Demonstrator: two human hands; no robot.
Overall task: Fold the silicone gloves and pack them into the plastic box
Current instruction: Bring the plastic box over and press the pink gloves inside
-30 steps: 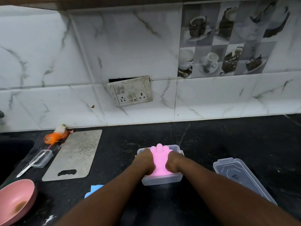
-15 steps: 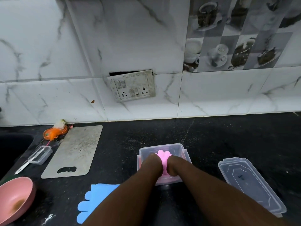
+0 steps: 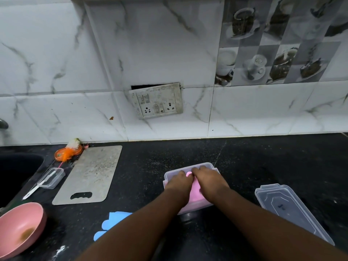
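A clear plastic box [image 3: 204,165] sits on the black counter in front of me. A pink silicone glove [image 3: 195,193] lies inside it, mostly covered. My left hand [image 3: 178,182] and my right hand [image 3: 209,178] both press down on the pink glove inside the box, fingers pointing away from me. A pink fingertip shows between the two hands. A blue silicone glove [image 3: 111,221] lies flat on the counter at the lower left, partly hidden under my left forearm. The box's clear lid [image 3: 288,208] rests on the counter to the right.
A grey cutting board [image 3: 90,174] lies to the left. Beyond it are a small clear container [image 3: 51,178] with a white utensil, an orange scrubber [image 3: 66,152], a pink bowl [image 3: 20,227] and a dark sink [image 3: 17,172]. A socket plate [image 3: 156,100] hangs on the marble wall.
The pink glove's fingers, sticking up above the box a second ago, are now pressed down inside it. Both hands have slid further forward over the glove.
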